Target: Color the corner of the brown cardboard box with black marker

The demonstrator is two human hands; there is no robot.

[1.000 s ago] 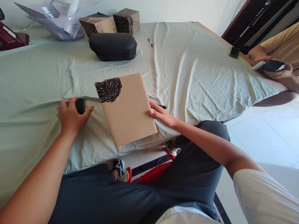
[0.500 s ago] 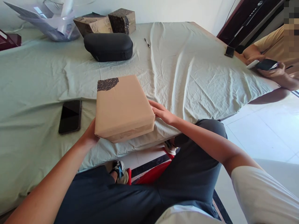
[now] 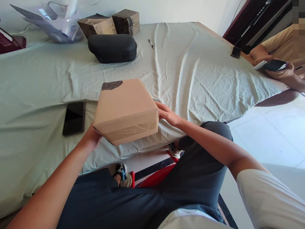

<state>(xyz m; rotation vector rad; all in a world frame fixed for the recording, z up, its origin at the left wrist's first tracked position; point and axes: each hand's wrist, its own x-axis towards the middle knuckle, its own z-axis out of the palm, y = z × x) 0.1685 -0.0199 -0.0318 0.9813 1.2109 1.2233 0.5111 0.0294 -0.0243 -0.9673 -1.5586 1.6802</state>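
Observation:
A brown cardboard box (image 3: 126, 103) with a dark scribbled patch at its far left corner is tilted, its near side turned toward me. My left hand (image 3: 92, 138) grips its near left corner, and the fingers are mostly hidden by the box. My right hand (image 3: 168, 114) holds the right side, with some fingers out of sight behind the edge. A black phone (image 3: 74, 118) lies on the green cloth left of the box.
Beyond the box are a black case (image 3: 112, 48), two patterned boxes (image 3: 125, 21), a pen (image 3: 151, 44) and a clear plastic basket (image 3: 56, 31). At the right, a person's hands (image 3: 281, 71) hold a phone near a small dark object (image 3: 235, 52).
The box has tilted further, its near edge raised so that more of the taped near side shows. My left hand has moved slightly with it. The view has shifted a little.

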